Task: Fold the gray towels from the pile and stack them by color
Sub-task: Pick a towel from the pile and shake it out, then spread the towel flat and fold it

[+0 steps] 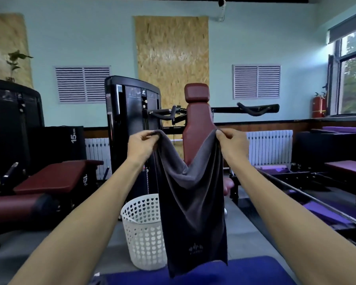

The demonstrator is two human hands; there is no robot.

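A dark gray towel [191,204] hangs in the air in front of me, held up by its two top corners. My left hand [141,146] pinches the left corner and my right hand [232,145] pinches the right corner, both at chest height with arms stretched forward. The top edge sags in a V between the hands. A small logo shows near the towel's lower end, which reaches down to a blue mat [245,272] at the bottom of the view. No towel pile or folded stack is in view.
A white perforated basket [141,233] stands on the floor just left of the towel. Behind it are a black weight machine [130,120] with a red padded seat [196,112], red benches [53,177] at left, and purple mats and a bar at right.
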